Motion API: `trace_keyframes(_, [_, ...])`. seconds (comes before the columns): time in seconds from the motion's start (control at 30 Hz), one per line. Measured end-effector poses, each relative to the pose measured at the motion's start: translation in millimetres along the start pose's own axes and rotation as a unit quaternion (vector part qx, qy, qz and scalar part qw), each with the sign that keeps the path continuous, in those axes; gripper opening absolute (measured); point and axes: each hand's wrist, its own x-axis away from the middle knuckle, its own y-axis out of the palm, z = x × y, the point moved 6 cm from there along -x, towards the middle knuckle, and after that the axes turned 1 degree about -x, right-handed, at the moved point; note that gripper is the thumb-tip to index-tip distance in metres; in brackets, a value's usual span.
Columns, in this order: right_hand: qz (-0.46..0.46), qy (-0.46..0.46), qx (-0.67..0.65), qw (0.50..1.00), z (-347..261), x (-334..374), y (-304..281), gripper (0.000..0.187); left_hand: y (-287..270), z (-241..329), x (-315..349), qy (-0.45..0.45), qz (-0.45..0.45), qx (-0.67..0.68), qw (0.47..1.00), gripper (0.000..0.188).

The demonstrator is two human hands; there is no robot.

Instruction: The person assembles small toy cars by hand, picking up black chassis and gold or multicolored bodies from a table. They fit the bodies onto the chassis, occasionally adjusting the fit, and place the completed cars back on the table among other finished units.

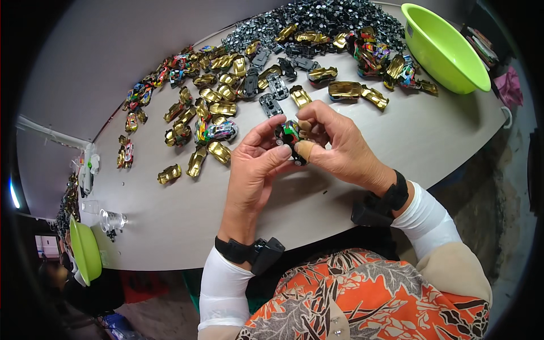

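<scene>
Between my two hands, above the middle of the table, is a small toy car (289,134) with a green and multicoloured body and dark wheels. My left hand (256,160) grips it from the left, thumb pressed on its near side. From the right, my right hand (334,141) pinches it with thumb and forefinger; a tan bandage wraps the thumb. Part of the car is hidden by my fingers. Just beyond my hands lie a grey car chassis (270,105) and a gold car body (300,97).
Gold car bodies (223,109) and multicoloured ones spread over the table's left and far sides. A large heap of dark small parts (323,20) lies at the back. Green basins (453,59) stand at the far right and left edge. A clear plastic cup (113,220) lies at the left.
</scene>
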Motion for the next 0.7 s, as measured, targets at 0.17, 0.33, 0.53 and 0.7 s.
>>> trace_keyframes(0.17, [0.014, -0.072, 0.052, 0.996, -8, -1, 1, 0.028, -4, -2, 0, -0.005, -0.001, -0.02, 1.0, 0.042])
trace_keyframes(0.33, [-0.016, -0.118, 0.093, 0.989, -11, -2, 2, 0.024, -5, -4, 2, -0.003, 0.005, -0.034, 0.999, 0.04])
trace_keyframes(0.53, [0.012, -0.071, 0.078, 0.994, -7, 0, -1, 0.023, 4, -1, 3, 0.104, -0.015, -0.207, 0.973, 0.027])
trace_keyframes(0.7, [0.04, -0.094, 0.112, 0.988, -8, 1, -3, 0.023, 5, -6, 5, 0.092, -0.009, -0.242, 0.966, 0.03])
